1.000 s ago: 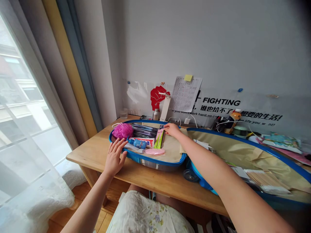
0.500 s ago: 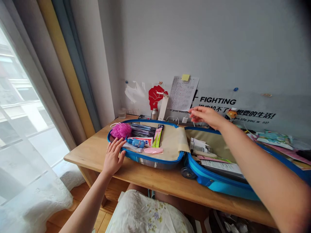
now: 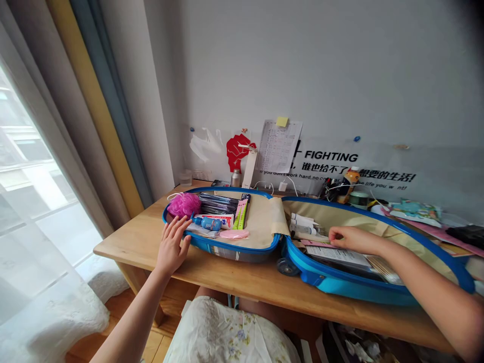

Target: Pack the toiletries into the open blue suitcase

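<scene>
An opened blue suitcase (image 3: 223, 246) lies on the wooden desk with its two halves side by side. My left hand (image 3: 172, 246) rests at the left half's near rim, fingers outstretched and holding nothing. Beside it are a pink bath puff (image 3: 184, 204), a small blue bottle (image 3: 210, 223), a toothpaste box (image 3: 227, 220) and a flat pink item (image 3: 234, 234). Over the right half, my right hand (image 3: 350, 239) has its fingers pinched just above a pink packet (image 3: 316, 243); whether anything is between them is hidden. White tubes (image 3: 302, 225) lie left of these fingers.
Dark packaged items (image 3: 221, 202) and a green-and-pink pack (image 3: 240, 214) lie in the left half. Behind the suitcase stand a metal bottle (image 3: 235, 178), a white lamp (image 3: 249, 168) and an orange-labelled bottle (image 3: 348, 182). Wooden sticks (image 3: 383, 269) show under my right forearm.
My right hand has come down from in front of the wall into the suitcase's right half, its fingers drawing together. My left hand stays at the rim. The view has shifted slightly.
</scene>
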{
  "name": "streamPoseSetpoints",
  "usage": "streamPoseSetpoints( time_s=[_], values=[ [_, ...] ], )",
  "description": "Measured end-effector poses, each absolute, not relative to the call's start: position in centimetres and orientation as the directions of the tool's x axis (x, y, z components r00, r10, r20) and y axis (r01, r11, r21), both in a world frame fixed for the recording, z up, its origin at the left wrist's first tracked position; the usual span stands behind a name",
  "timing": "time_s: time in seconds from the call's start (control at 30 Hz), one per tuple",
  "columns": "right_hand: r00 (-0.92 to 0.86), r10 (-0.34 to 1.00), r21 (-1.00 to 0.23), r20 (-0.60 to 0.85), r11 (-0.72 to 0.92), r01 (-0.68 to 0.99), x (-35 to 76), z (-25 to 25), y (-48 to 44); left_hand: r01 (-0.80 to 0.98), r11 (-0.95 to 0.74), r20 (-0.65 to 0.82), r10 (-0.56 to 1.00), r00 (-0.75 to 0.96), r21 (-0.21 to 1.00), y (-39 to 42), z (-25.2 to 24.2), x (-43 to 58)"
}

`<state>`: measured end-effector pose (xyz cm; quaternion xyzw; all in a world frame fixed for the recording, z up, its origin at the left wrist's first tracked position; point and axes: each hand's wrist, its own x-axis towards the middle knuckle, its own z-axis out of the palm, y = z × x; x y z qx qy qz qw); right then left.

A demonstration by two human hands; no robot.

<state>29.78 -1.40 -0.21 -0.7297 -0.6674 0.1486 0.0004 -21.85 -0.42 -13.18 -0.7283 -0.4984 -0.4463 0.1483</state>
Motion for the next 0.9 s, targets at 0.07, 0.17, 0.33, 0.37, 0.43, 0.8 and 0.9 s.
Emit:
streamPoseSetpoints(
  time_s=[0.07, 0.17, 0.33, 0.37, 0.43, 0.8, 0.9],
  values=[
    [0.07, 0.972, -0.189, -0.223, -0.114, 0.975, 29.7, -0.4, -1.5, 0.858, -0.46, 0.8, 0.591, 0.105, 0.228, -0.4, -13.2, -21.8],
    [0.062, 0.971, -0.182, -0.229, -0.106, 0.977, 29.3, -0.5, -1.8, 0.857, -0.46, 0.798, 0.594, 0.102, 0.232, -0.4, -13.2, -21.8],
    [0.078, 0.976, -0.149, -0.203, -0.11, 0.983, 28.8, -0.1, -2.2, 0.859, -0.457, 0.797, 0.595, 0.102, 0.231, -0.4, -13.3, -21.8],
    [0.082, 0.976, -0.14, -0.202, -0.112, 0.984, 28.8, 0.0, -2.2, 0.859, -0.457, 0.796, 0.597, 0.103, 0.231, -0.3, -13.3, -21.8],
    [0.078, 0.975, -0.121, -0.207, -0.105, 0.987, 28.6, 0.2, -2.3, 0.857, -0.457, 0.793, 0.601, 0.102, 0.236, -0.4, -13.3, -21.8],
    [0.024, 0.977, -0.141, -0.211, -0.055, 0.988, 27.9, 2.0, -2.7, 0.852, -0.452, 0.783, 0.616, 0.085, 0.263, -0.5, -13.1, -21.7],
    [0.077, 0.997, -0.296, -0.017, -0.078, 0.952, 27.5, 3.8, -2.1, 0.851, -0.46, 0.788, 0.608, 0.095, 0.253, -0.5, -13.1, -21.7]
  ],
)
